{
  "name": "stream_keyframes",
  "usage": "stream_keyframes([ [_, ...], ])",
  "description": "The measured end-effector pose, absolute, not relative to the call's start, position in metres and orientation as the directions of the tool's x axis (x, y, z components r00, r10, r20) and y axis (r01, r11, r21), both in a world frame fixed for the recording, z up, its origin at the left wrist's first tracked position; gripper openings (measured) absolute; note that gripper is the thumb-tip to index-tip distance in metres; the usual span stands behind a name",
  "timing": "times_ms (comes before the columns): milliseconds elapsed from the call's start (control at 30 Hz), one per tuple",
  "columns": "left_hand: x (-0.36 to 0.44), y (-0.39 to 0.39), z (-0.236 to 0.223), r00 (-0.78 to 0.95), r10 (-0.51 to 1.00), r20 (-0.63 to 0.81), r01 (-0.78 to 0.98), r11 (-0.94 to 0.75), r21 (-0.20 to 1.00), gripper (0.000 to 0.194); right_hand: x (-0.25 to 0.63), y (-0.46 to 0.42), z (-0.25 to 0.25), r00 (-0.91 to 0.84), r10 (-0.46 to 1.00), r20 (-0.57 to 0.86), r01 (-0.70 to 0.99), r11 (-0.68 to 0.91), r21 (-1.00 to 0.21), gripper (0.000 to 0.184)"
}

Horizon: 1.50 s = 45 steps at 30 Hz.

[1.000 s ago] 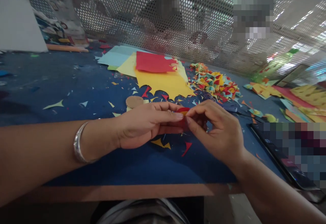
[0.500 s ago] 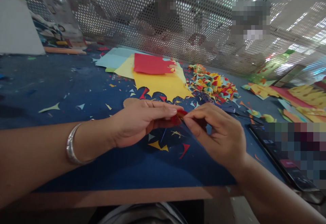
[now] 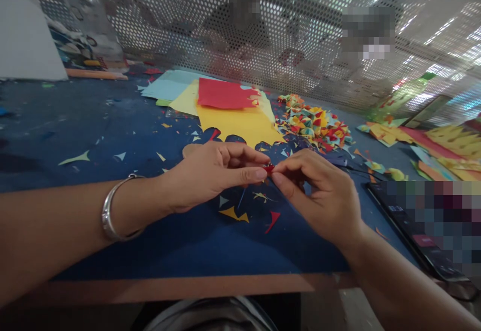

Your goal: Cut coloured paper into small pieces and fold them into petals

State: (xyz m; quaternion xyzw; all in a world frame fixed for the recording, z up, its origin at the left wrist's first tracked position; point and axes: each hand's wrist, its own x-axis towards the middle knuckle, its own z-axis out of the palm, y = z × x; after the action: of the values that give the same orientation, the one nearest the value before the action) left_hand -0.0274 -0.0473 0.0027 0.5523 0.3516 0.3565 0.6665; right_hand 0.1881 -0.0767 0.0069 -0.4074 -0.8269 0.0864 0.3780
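Observation:
Between my fingertips, above the middle of the blue table (image 3: 195,256), is a small piece of red paper (image 3: 269,168), mostly covered by the fingers. My left hand (image 3: 221,170), with a silver bangle at the wrist, is closed on it from the left, thumb in front. From the right, my right hand (image 3: 319,185) pinches the same piece at its edge. Yellow paper scraps (image 3: 233,213) and a red scrap (image 3: 273,220) lie on the table below the hands. Whatever else is inside the pinch is too small to make out.
Behind the hands lie a red sheet (image 3: 225,93) and a scalloped yellow sheet (image 3: 236,123). A heap of colourful paper pieces (image 3: 319,125) is at the back right. A phone (image 3: 406,230) lies on the right, a bottle (image 3: 95,30) stands back left. A perforated panel (image 3: 169,20) closes the back.
The red paper, earlier seen wider and rounded, is now folded narrower between the fingers. My left thumb has come down in front of it. My right hand has barely moved.

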Motion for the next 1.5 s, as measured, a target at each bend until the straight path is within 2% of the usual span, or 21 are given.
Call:
stream_keyframes([
  [300,-0.031,-0.042,0.0,0.529,0.846,-0.067,-0.061,0.116,0.991,0.032,0.187,-0.076,0.008,-0.41,0.73,0.547,0.588,0.67,-0.454,0.007],
  [567,-0.03,-0.044,0.005,0.528,0.844,-0.097,-0.082,0.165,0.983,0.016,0.19,-0.077,0.009,-0.428,0.712,0.556,0.588,0.687,-0.427,0.007],
  [833,-0.03,-0.043,0.009,0.525,0.837,-0.157,-0.077,0.23,0.97,0.011,0.19,-0.075,0.009,-0.459,0.705,0.54,0.565,0.701,-0.436,0.009],
  [1033,-0.029,-0.044,0.008,0.458,0.881,-0.117,0.011,0.126,0.992,0.009,0.192,-0.075,0.006,-0.482,0.712,0.51,0.551,0.699,-0.456,0.01],
  [1167,-0.031,-0.042,0.007,0.412,0.908,-0.072,0.095,0.035,0.995,0.017,0.192,-0.074,0.006,-0.473,0.714,0.517,0.569,0.695,-0.44,0.009],
  [1267,-0.033,-0.039,0.007,0.347,0.937,-0.05,0.082,0.023,0.996,0.014,0.201,-0.065,0.008,-0.388,0.749,0.538,0.659,0.633,-0.407,0.007],
  [1333,-0.033,-0.037,0.008,0.322,0.945,-0.065,0.051,0.051,0.997,0.009,0.215,-0.054,0.01,-0.286,0.794,0.536,0.74,0.539,-0.404,0.007],
  [1433,-0.034,-0.035,0.009,0.341,0.934,-0.111,-0.026,0.127,0.992,0.005,0.244,-0.036,0.01,-0.163,0.883,0.441,0.839,0.359,-0.409,0.012],
  [1500,-0.035,-0.034,0.01,0.353,0.925,-0.137,-0.068,0.171,0.983,0.004,0.265,-0.028,0.009,-0.148,0.907,0.394,0.916,0.276,-0.291,0.016],
])
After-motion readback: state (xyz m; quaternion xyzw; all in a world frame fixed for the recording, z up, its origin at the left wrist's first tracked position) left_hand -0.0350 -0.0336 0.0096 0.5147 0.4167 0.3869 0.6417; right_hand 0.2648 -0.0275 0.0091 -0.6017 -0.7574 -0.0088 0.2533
